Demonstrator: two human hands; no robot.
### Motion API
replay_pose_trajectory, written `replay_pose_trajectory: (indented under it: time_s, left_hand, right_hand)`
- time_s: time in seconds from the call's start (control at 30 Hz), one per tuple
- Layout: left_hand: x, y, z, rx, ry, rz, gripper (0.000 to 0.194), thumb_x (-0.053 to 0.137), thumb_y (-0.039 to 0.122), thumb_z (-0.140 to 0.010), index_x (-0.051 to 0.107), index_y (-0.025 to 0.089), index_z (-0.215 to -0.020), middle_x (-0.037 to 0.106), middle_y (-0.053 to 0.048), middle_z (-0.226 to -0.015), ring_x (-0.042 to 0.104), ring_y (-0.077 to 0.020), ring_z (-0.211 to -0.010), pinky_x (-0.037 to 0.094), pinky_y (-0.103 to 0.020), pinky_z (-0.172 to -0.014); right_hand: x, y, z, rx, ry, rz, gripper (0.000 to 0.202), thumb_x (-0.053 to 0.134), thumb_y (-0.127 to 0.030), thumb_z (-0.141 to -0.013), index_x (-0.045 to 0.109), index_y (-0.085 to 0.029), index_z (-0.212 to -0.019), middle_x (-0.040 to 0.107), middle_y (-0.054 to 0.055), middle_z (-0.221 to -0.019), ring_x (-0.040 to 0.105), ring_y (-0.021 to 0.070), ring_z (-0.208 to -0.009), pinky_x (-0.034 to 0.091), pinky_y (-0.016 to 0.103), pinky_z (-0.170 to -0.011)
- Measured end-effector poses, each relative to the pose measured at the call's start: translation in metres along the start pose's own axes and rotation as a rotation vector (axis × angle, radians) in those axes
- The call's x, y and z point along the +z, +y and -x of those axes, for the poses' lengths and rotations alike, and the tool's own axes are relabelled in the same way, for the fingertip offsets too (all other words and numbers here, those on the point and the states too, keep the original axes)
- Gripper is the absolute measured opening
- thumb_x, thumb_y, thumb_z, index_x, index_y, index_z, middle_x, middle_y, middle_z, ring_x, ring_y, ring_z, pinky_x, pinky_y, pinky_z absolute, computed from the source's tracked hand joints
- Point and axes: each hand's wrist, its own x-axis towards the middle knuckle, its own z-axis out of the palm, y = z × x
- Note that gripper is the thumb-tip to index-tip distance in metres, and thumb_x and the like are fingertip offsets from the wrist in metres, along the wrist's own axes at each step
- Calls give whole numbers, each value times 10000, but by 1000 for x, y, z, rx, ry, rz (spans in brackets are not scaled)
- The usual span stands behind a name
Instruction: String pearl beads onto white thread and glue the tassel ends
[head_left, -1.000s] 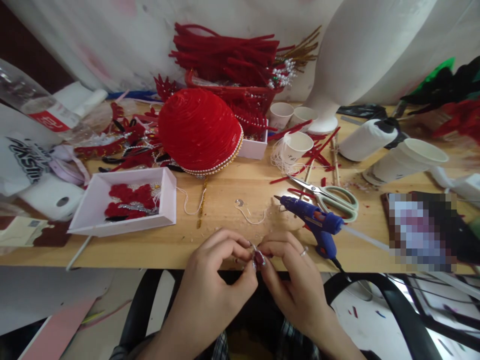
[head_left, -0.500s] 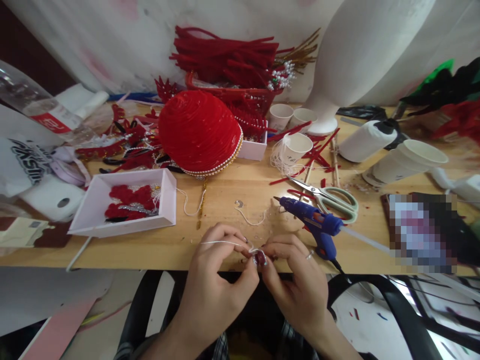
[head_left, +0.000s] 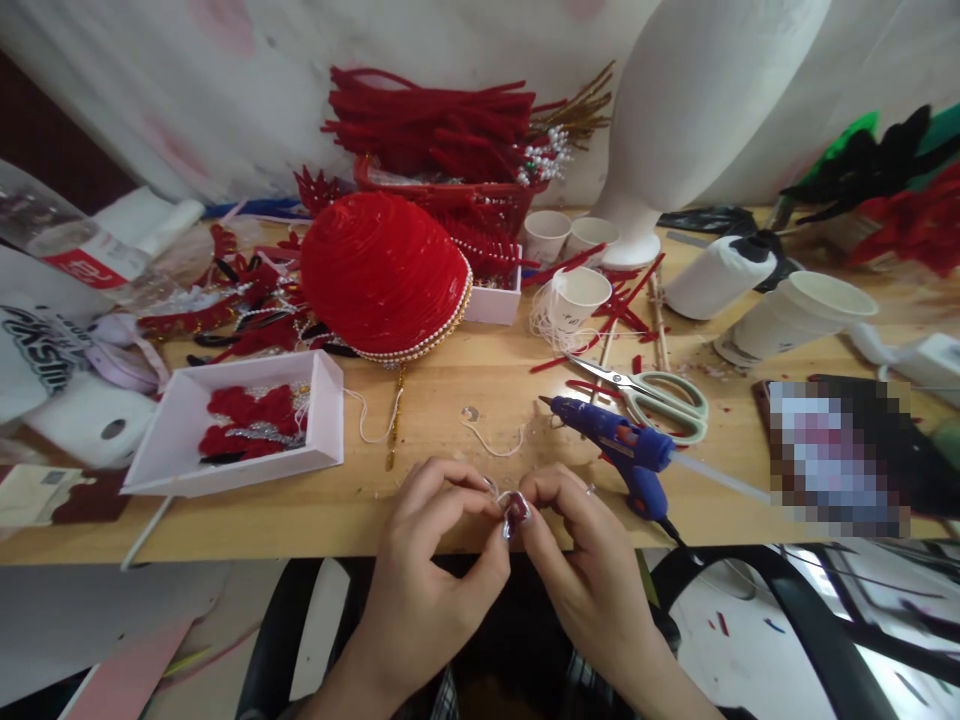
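At the table's front edge my left hand (head_left: 444,560) and my right hand (head_left: 583,560) meet, fingertips pinched together. Between them is a small dark red piece (head_left: 516,511) with shiny edges, partly covered by the fingers. A white thread (head_left: 504,494) loops at its top between both hands' fingertips. Just beyond lies another bit of white thread (head_left: 495,445). To the right of my right hand rests a blue glue gun (head_left: 611,432), its nozzle pointing left, with green-handled scissors (head_left: 660,398) behind it.
A red thread-wrapped dome (head_left: 384,275) with a beaded rim stands behind. At left is a white box (head_left: 247,478) of red pieces. Farther back are a red basket (head_left: 450,195) of red stems, paper cups (head_left: 581,295), a thread spool (head_left: 712,280) and a white mannequin head (head_left: 690,110).
The view has shifted slightly. The taut white thread across my left fingers no longer shows; a small loop now stands above the red piece. Both hands stay together on it.
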Motion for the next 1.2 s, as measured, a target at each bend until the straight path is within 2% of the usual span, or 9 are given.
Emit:
replay_pose_trajectory:
  time_s: [0.17,0.3,0.4,0.5,0.77,0.87,1.0,1.13,1.2]
  left_hand:
    - [-1,-6,-1,-191,-150,182,140,590,160,-886,682,216,-976,728,-31,-972,712,-185,-927,583,-295,-823]
    - [2,-14,-4,-408,-152,341,223,516,300,-992,666,242,-1147,751,-38,-1033,728,-183,-965,596,-286,-849]
    - [2,-20,-6,-313,-155,308,316,523,240,-992,611,321,-1285,728,-6,-1112,711,-153,-1003,583,-260,-885]
    - [1,-22,-9,-154,-229,186,367,530,174,-984,634,380,-1270,693,20,-1185,674,-137,-1076,550,-247,-941]
    - [2,-17,-18,70,-308,-55,529,379,13,-955,600,311,-1332,657,-29,-1133,653,-150,-1083,539,-279,-951]
    - [1,-16,-16,11,-159,-118,498,375,24,-941,568,291,-1316,642,-44,-1205,644,-172,-1109,535,-322,-963]
    - [4,-15,-3,-193,119,-56,213,514,218,-975,538,271,-1180,656,-47,-1133,670,-182,-995,564,-322,-856]
    - [16,-9,11,-338,82,165,371,649,298,-912,448,273,-1223,663,-31,-1095,680,-152,-881,579,-303,-820]
    - [23,-3,14,-386,133,281,481,668,272,-885,388,282,-1275,664,-30,-1128,685,-143,-864,580,-309,-835]
  right_hand:
    - [-2,5,-6,-51,-52,1,163,436,-126,-1014,505,-238,-918,542,-10,-845,530,140,-746,449,248,-671]
    - [-4,6,-7,-78,-110,-29,177,396,-111,-1024,480,-239,-936,522,0,-881,512,147,-779,438,258,-715]
    - [-7,5,-7,-48,-165,-61,189,363,-124,-1038,475,-240,-940,518,6,-896,507,150,-783,432,261,-708]
    - [-10,4,-7,-30,-188,-88,197,344,-142,-1048,478,-244,-946,509,5,-888,504,156,-795,429,262,-704]
    - [-13,3,-7,-36,-198,-154,194,358,-150,-1050,481,-253,-940,512,-5,-887,496,148,-787,436,248,-714]
    - [-14,3,-6,-9,-196,-152,189,355,-175,-1056,473,-249,-927,501,-8,-863,488,148,-761,429,251,-688]
    - [-15,5,-6,15,-205,-162,182,356,-178,-1057,473,-246,-936,513,-3,-884,500,151,-794,432,257,-721]
    - [-13,6,-6,13,-196,-175,168,371,-167,-1050,477,-249,-948,514,-2,-898,499,153,-804,433,257,-726]
    - [-11,6,-6,13,-188,-187,167,372,-171,-1053,481,-255,-958,515,-4,-906,504,151,-810,438,257,-730]
